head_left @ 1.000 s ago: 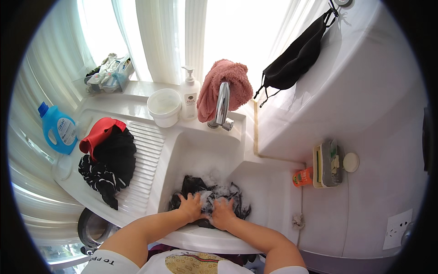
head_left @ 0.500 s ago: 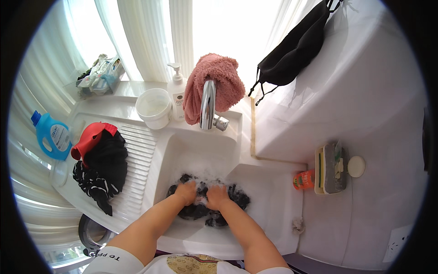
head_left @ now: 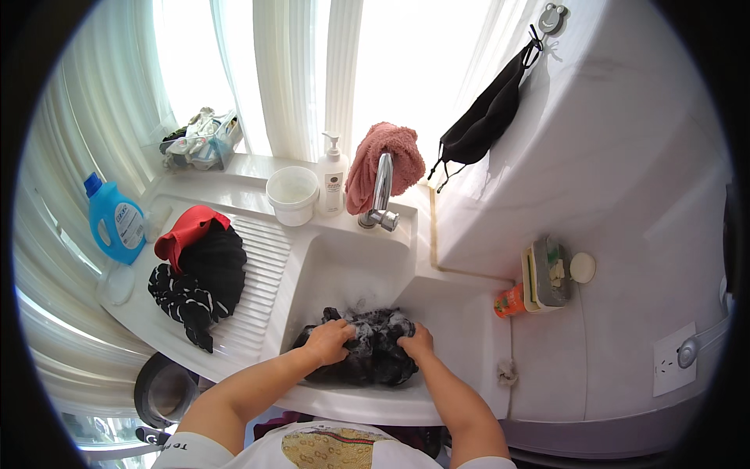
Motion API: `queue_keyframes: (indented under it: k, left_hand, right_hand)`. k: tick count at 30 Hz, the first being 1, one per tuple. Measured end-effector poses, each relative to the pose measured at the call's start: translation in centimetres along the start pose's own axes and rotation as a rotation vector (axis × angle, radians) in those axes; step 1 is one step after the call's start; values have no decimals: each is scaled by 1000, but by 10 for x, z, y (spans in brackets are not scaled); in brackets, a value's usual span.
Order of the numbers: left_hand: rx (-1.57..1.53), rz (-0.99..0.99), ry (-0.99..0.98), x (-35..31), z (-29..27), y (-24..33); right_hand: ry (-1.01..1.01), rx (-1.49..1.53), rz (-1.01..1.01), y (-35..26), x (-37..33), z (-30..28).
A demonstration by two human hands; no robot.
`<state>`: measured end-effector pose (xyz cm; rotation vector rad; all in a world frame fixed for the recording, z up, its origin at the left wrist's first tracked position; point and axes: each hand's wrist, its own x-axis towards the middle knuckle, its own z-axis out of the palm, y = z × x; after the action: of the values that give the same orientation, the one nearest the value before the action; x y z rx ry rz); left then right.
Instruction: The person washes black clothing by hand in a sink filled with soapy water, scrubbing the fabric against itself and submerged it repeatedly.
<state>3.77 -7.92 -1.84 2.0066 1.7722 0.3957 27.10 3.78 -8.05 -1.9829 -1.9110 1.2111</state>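
Note:
A wet black garment (head_left: pixel 373 361) lies bunched in the white sink (head_left: pixel 359 270), streaked with soap suds. My left hand (head_left: pixel 331 342) is closed on its left side, with the fingertips partly lost in the folds. At the right edge of the cloth, my right hand (head_left: pixel 419 344) grips it, fingers curled over the top and thumb hidden. The chrome faucet (head_left: pixel 382 184) stands beyond, a pink fluffy towel (head_left: pixel 388 152) draped over it.
Left of the basin, dark clothes (head_left: pixel 211 270) and a red cloth (head_left: pixel 191 232) lie on the ribbed washboard. A blue detergent bottle (head_left: pixel 117 223), white tub (head_left: pixel 293 197) and pump bottle (head_left: pixel 332 176) stand around it. On the right wall hangs a caddy (head_left: pixel 547 273).
My hands have moved apart, the right one to the garment's right edge. The garment is lifted and gathered higher, with less foam around it. The view has shifted slightly.

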Motion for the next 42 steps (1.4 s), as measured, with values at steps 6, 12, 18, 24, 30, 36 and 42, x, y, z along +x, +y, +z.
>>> queue_keyframes:
  k: [6,12,18,24,30,36,42]
  left_hand:
    - [40,338,7,-14,-45,10]
    - [191,-59,-207,-17,-22,7]
    - [235,-339,-447,16,47,-13]
    - [299,-178,-152,41,101,-53]
    - [280,-182,-216,76,106,-77]
    - [91,-279,-222,94,55,-73]
    - [-125,-44,83,51,-56,-1]
  right_hand:
    - [-146,-261,-776,-68,-60,-44]
    - [-208,-686,-584,-57,-78,-11]
    - [-380,-995,-637,-51,-40,39]
    - [-359,-945,-749,-18,28,74]
    - [-149,-753,-829,9,69,99]
    - [-388,-653,-447,-93,38,32]
    - [-112,40,-659,-64,-5,-34]
